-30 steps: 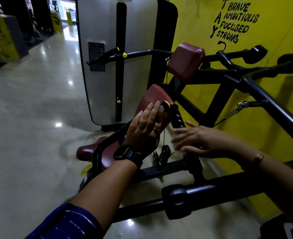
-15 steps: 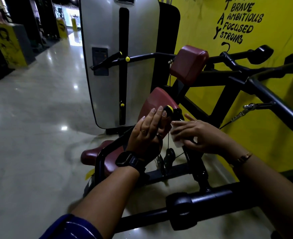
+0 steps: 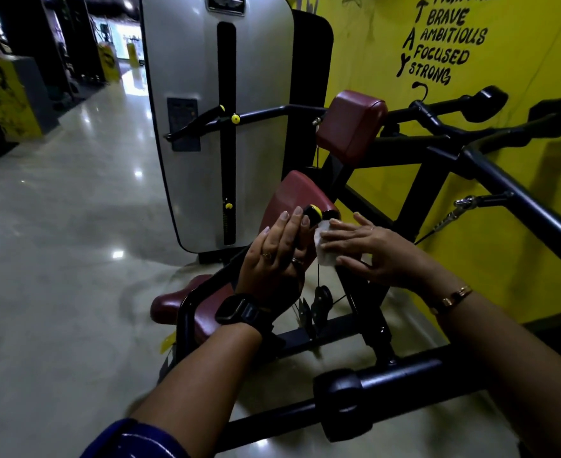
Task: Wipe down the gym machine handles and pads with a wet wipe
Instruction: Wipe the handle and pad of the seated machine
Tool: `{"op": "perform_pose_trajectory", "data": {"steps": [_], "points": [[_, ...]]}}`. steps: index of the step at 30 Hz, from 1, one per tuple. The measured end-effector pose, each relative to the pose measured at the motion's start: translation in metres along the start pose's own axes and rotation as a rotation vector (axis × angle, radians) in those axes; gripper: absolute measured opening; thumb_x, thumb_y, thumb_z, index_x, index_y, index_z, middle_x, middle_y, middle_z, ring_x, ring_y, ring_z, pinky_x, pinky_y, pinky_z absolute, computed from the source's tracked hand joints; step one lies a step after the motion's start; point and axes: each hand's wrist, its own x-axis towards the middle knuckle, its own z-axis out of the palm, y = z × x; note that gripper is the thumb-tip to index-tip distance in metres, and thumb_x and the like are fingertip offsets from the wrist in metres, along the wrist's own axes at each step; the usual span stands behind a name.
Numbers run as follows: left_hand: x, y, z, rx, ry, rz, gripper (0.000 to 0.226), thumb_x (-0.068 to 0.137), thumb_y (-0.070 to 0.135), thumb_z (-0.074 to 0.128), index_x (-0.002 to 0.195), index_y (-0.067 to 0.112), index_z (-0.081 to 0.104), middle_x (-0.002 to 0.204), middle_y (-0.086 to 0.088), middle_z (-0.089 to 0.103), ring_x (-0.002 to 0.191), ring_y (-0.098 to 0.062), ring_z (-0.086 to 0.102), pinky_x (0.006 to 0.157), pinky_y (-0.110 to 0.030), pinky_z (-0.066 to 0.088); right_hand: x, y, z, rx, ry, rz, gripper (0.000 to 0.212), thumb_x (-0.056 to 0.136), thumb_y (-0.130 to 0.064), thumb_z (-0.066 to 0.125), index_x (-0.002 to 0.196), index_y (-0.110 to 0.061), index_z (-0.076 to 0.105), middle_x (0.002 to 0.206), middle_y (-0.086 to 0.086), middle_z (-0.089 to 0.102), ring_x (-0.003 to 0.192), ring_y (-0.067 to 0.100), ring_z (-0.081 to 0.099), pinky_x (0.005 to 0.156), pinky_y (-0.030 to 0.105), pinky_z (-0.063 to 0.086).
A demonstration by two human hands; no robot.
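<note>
A black-framed gym machine (image 3: 437, 166) with maroon pads stands against the yellow wall. My left hand (image 3: 275, 259) lies flat with straight fingers against the lower maroon pad (image 3: 292, 193), beside a black knob with a yellow ring (image 3: 313, 213). My right hand (image 3: 371, 249) presses a white wet wipe (image 3: 323, 249) against the black post just under that knob, fingers spread and fairly straight. A second maroon pad (image 3: 351, 123) sits higher up. The maroon seat (image 3: 176, 300) is low at the left. Two black handles (image 3: 487, 100) reach toward the wall.
The grey weight-stack cover (image 3: 216, 120) rises behind the machine. A thick black bar with a collar (image 3: 341, 401) crosses in front of my arms. Polished floor (image 3: 57, 226) spreads out to the left. The yellow wall (image 3: 520, 44) with black lettering closes the right side.
My right hand has come in from beside the post and now presses the wipe onto it below the knob. My left hand has stayed on the pad.
</note>
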Motion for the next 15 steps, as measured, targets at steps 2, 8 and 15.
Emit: {"op": "perform_pose_trajectory", "data": {"steps": [2, 8, 15], "points": [[0.0007, -0.0005, -0.0010, 0.005, 0.000, 0.002, 0.047, 0.099, 0.024, 0.032, 0.141, 0.009, 0.045, 0.140, -0.006, 0.056, 0.131, -0.019, 0.048, 0.104, -0.034, 0.040, 0.0049, -0.0025, 0.0027, -0.052, 0.041, 0.022, 0.051, 0.093, -0.046, 0.036, 0.135, -0.022, 0.053, 0.145, -0.013, 0.036, 0.144, 0.009, 0.021, 0.120, 0.037, 0.008], [0.0016, 0.0018, -0.0014, -0.016, 0.004, -0.022, 0.046, 0.102, 0.023, 0.028, 0.143, 0.008, 0.041, 0.139, -0.008, 0.056, 0.130, -0.021, 0.048, 0.105, -0.035, 0.038, -0.0009, -0.0032, 0.0032, 0.047, -0.006, -0.018, 0.036, 0.093, -0.027, 0.056, 0.128, -0.020, 0.061, 0.141, -0.011, 0.047, 0.141, 0.000, 0.022, 0.120, 0.031, 0.010], [0.0021, 0.0009, -0.0038, -0.026, -0.028, -0.037, 0.046, 0.101, 0.025, 0.029, 0.141, 0.007, 0.046, 0.143, -0.009, 0.052, 0.132, -0.021, 0.048, 0.110, -0.034, 0.033, 0.0083, -0.0066, 0.0043, 0.114, 0.013, 0.107, 0.044, 0.095, -0.026, 0.057, 0.139, -0.022, 0.048, 0.147, -0.017, 0.027, 0.144, 0.000, 0.009, 0.118, 0.024, 0.011]]}}
